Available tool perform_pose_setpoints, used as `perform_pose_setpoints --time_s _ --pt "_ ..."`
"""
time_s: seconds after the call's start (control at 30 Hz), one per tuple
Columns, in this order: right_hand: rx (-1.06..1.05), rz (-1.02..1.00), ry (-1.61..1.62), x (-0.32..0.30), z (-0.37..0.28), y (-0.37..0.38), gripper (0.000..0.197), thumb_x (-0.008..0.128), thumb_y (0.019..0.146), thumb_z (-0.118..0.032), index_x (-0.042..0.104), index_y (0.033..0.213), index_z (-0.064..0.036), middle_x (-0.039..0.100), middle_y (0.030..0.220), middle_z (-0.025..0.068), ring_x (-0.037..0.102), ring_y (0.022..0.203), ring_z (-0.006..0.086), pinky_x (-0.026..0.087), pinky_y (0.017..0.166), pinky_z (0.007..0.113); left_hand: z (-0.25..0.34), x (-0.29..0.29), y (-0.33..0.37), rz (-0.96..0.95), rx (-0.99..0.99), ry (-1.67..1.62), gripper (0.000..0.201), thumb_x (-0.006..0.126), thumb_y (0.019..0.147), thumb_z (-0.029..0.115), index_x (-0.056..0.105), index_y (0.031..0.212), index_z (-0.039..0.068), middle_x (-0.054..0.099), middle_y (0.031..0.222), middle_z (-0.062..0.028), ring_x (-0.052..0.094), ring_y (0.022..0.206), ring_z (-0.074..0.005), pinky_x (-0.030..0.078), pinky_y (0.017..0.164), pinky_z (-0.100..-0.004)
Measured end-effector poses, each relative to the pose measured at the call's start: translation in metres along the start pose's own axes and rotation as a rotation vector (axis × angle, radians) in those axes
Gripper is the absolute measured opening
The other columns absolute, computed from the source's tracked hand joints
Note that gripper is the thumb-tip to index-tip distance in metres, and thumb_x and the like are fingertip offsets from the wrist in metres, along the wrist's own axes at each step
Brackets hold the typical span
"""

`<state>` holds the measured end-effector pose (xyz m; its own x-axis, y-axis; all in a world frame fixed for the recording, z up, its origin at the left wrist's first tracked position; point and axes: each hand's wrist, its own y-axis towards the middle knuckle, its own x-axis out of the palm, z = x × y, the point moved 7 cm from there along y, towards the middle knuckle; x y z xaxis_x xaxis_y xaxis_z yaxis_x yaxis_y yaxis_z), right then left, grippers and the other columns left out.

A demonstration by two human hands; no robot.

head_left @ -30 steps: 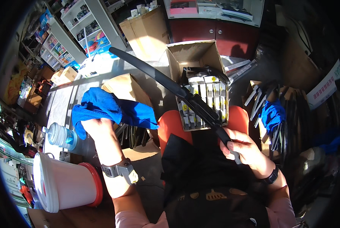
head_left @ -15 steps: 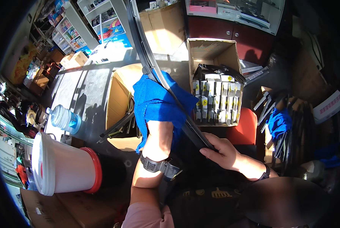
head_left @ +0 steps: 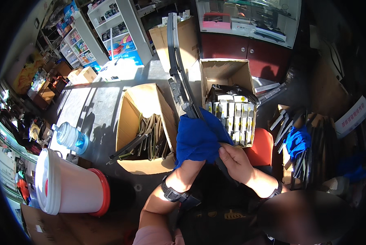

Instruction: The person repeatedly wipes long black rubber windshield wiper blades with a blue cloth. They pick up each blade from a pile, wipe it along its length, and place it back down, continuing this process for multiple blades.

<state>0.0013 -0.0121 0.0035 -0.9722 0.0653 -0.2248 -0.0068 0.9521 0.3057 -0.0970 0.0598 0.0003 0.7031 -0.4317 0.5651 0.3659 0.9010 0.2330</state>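
A long black wiper blade (head_left: 173, 49) rises at a slant in front of me, with its bracket about midway along. A blue cloth (head_left: 201, 136) is wrapped around its lower part. My left hand (head_left: 192, 167) is closed around the blade through this cloth, which hides the fingers. Just beside the cloth, my right hand (head_left: 237, 164) grips the blade's lower end, thumb pointing up along it. Below the right hand, the tip of the blade is hard to make out against dark clothing.
An open carton (head_left: 146, 166) of used wiper blades stands left of centre. Another carton (head_left: 228, 65) holds white boxes. A white bucket (head_left: 74, 181) with a red base is at left, near a water jug (head_left: 71, 137). More blades (head_left: 303, 159) and a blue cloth (head_left: 298, 141) lie right of a red stool (head_left: 259, 149).
My left hand and the cloth have slid down the blade toward my right hand. The blade has shifted right and lower, and the view has tilted slightly up.
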Motion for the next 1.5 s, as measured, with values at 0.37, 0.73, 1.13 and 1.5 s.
perform_pose_setpoints --time_s 0.37,0.73,1.13,1.5 --pt "-0.164 0.165 0.381 -0.076 -0.040 0.084 0.049 0.050 0.096 -0.022 0.037 0.134 0.0056 0.060 0.109 0.0110 0.058 0.100 0.0158 0.045 0.089 0.028 0.032 0.061 0.001 -0.024 0.611 1.716 0.018 0.062 0.079 0.016 0.060 0.092 0.004 0.058 0.069 -0.0088 0.061 0.065 -0.0257 0.048 0.056 -0.0344" --pt "-0.215 0.766 0.888 -0.186 -0.030 0.076 0.036 0.045 0.096 -0.034 0.053 0.090 0.0003 0.059 0.068 0.0108 0.062 0.058 0.0217 0.055 0.052 0.035 -0.006 0.096 -0.066 -0.948 0.972 1.779 0.032 0.055 0.080 0.008 0.058 0.109 -0.005 0.059 0.079 -0.0120 0.056 0.064 -0.0237 0.046 0.058 -0.0284" --pt "-0.230 1.118 0.975 -0.265 0.004 0.051 0.038 0.038 0.099 -0.034 0.053 0.086 -0.0021 0.059 0.075 0.0108 0.060 0.070 0.0241 0.053 0.068 0.041 -0.030 0.043 -0.039 -0.734 -0.082 1.356 0.032 0.057 0.085 0.016 0.054 0.116 0.010 0.058 0.102 -0.0095 0.058 0.092 -0.0224 0.046 0.075 -0.0325" --pt "-0.191 1.093 0.927 -0.259 0.001 0.043 0.036 0.040 0.098 -0.034 0.054 0.088 -0.0026 0.059 0.075 0.0092 0.059 0.069 0.0229 0.052 0.066 0.039 -0.063 0.017 -0.030 -0.641 -0.098 1.208 0.036 0.050 0.089 0.027 0.048 0.120 0.009 0.058 0.098 -0.0079 0.057 0.083 -0.0214 0.047 0.077 -0.0339"
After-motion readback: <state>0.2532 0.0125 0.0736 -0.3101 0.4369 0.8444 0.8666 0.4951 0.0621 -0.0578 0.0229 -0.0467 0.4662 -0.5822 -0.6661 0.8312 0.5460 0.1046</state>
